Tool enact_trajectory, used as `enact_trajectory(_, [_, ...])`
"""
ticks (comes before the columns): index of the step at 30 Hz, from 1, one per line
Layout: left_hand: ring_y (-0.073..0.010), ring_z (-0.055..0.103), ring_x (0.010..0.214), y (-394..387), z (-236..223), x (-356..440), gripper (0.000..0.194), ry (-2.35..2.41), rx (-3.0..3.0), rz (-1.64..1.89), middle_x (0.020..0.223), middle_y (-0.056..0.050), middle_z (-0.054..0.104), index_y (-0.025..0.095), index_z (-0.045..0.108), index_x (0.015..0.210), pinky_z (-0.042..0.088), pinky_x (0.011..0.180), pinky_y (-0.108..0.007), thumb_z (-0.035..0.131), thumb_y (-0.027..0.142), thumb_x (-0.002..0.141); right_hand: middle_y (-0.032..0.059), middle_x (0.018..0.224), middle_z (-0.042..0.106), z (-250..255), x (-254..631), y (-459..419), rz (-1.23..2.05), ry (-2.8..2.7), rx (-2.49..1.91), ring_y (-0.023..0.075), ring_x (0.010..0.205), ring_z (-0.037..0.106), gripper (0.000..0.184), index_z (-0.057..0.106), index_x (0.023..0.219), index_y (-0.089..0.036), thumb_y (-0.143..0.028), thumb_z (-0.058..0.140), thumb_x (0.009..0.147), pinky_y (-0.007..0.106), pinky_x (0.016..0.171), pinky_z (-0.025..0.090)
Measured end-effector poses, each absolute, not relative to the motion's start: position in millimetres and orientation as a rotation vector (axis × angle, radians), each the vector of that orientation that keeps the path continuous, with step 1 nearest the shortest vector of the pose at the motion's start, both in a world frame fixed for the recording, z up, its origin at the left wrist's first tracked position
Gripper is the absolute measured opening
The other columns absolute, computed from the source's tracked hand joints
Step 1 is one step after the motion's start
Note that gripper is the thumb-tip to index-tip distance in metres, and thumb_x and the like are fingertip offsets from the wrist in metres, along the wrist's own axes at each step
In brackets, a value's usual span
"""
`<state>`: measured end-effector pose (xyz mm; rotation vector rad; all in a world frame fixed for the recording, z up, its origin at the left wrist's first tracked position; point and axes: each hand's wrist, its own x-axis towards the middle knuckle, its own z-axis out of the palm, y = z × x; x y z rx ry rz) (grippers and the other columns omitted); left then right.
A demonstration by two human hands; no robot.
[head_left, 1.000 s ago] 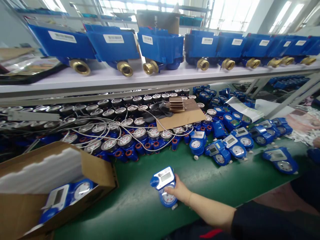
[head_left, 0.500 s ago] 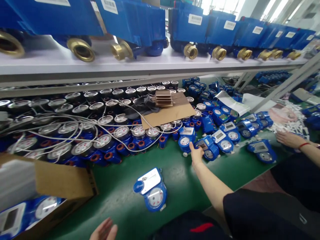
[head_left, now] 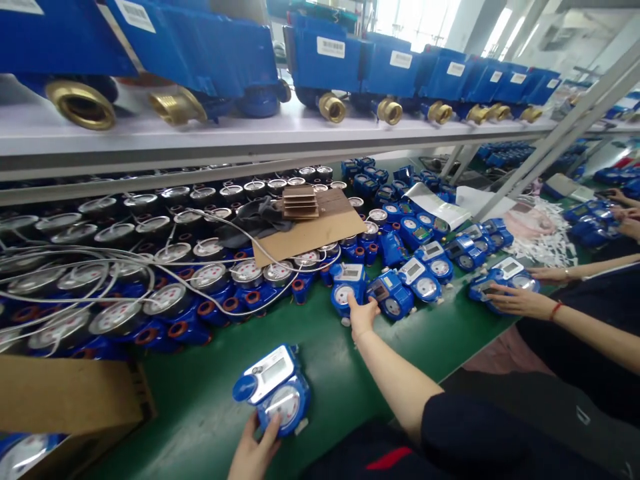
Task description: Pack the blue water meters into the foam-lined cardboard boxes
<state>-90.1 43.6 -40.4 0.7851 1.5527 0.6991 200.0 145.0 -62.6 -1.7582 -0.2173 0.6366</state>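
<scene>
Two hands work two separate meters. The left hand (head_left: 254, 453), at the bottom centre of the frame, rests its fingers against the lower rim of a blue water meter (head_left: 274, 390) that lies face up on the green surface (head_left: 210, 400), dial and small display both readable; the grip is a loose one, thumb and fingers spread around the meter's near edge rather than closed on it, which suits steadying a thing that already lies flat. The right hand (head_left: 363, 317), reaching toward the middle of the frame on a long bare forearm, has its fingers opened against a second meter (head_left: 346, 285) at the front edge of the loose group, touching its lower side; whether it has closed on it I cannot tell.

That group of blue display meters (head_left: 425, 273) spreads across the centre right of the frame, faces up, probably so the dials can be read at a glance. Left of them stands a dense block of glass-faced meters (head_left: 165, 280) with white cables (head_left: 100, 267) draped across, and a sheet of cardboard (head_left: 310, 233) lies on top of some. A cardboard box (head_left: 65, 393) sits at the lower left. A white shelf (head_left: 200, 133) along the top carries bigger blue meters with brass fittings (head_left: 80, 103) (labels turned outward). At the right edge, another person's hands (head_left: 520, 300) rest by a meter of their own.
</scene>
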Motion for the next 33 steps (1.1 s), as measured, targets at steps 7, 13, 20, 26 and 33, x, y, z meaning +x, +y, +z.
enact_trajectory(7, [-0.0293, 0.051, 0.122, 32, -22, -76, 0.054, 1.403, 0.586, 0.760, 0.132, -0.008, 0.053, 0.029, 0.047, 0.126, 0.052, 0.091, -0.046, 0.069, 0.029, 0.077, 0.0138, 0.124, 0.055, -65, 174, 70, 0.993, -0.389, -1.502, 0.0294, 0.114, 0.055, 0.071, 0.044, 0.129, -0.015, -0.048, 0.067, 0.070, 0.047, 0.097, 0.047])
enact_trajectory(13, [-0.0289, 0.053, 0.118, 16, -19, -74, 0.057, 1.362, 0.599, 0.786, 0.133, -0.012, 0.051, 0.021, 0.047, 0.126, 0.051, 0.094, -0.045, 0.072, 0.031, 0.076, 0.0134, 0.121, 0.060, -74, 163, 8, 1.314, -0.472, -1.325, 0.0277, 0.101, 0.063, 0.076, 0.042, 0.133, -0.013, -0.048, 0.066, 0.071, 0.040, 0.083, 0.055])
enact_trajectory(20, [-0.0293, 0.055, 0.115, 1, -17, -72, 0.064, 1.325, 0.660, 0.821, 0.135, -0.016, 0.049, 0.020, 0.048, 0.130, 0.052, 0.091, -0.042, 0.073, 0.037, 0.074, 0.0153, 0.120, 0.061, -73, 166, 2, 1.306, -0.604, -1.424, 0.0308, 0.104, 0.061, 0.077, 0.045, 0.133, -0.012, -0.051, 0.065, 0.070, 0.046, 0.086, 0.053])
enact_trajectory(26, [-0.0288, 0.055, 0.114, -2, -17, -77, 0.069, 1.311, 0.696, 0.785, 0.135, -0.017, 0.050, 0.018, 0.047, 0.131, 0.051, 0.091, -0.037, 0.074, 0.039, 0.071, 0.0150, 0.129, 0.047, -46, 148, -36, 0.844, -0.945, -1.636, 0.0312, 0.126, 0.040, 0.065, 0.052, 0.124, -0.015, -0.050, 0.066, 0.071, 0.050, 0.111, 0.025])
enact_trajectory(33, [-0.0303, 0.058, 0.108, 11, -23, -89, 0.071, 1.205, 0.867, 0.664, 0.121, -0.015, 0.061, 0.016, 0.047, 0.131, 0.049, 0.091, -0.040, 0.071, 0.046, 0.071, 0.0149, 0.133, 0.050, -47, 69, -25, 1.051, -1.138, -1.657, 0.0291, 0.123, 0.048, 0.071, 0.047, 0.130, -0.015, -0.052, 0.062, 0.072, 0.042, 0.106, 0.039])
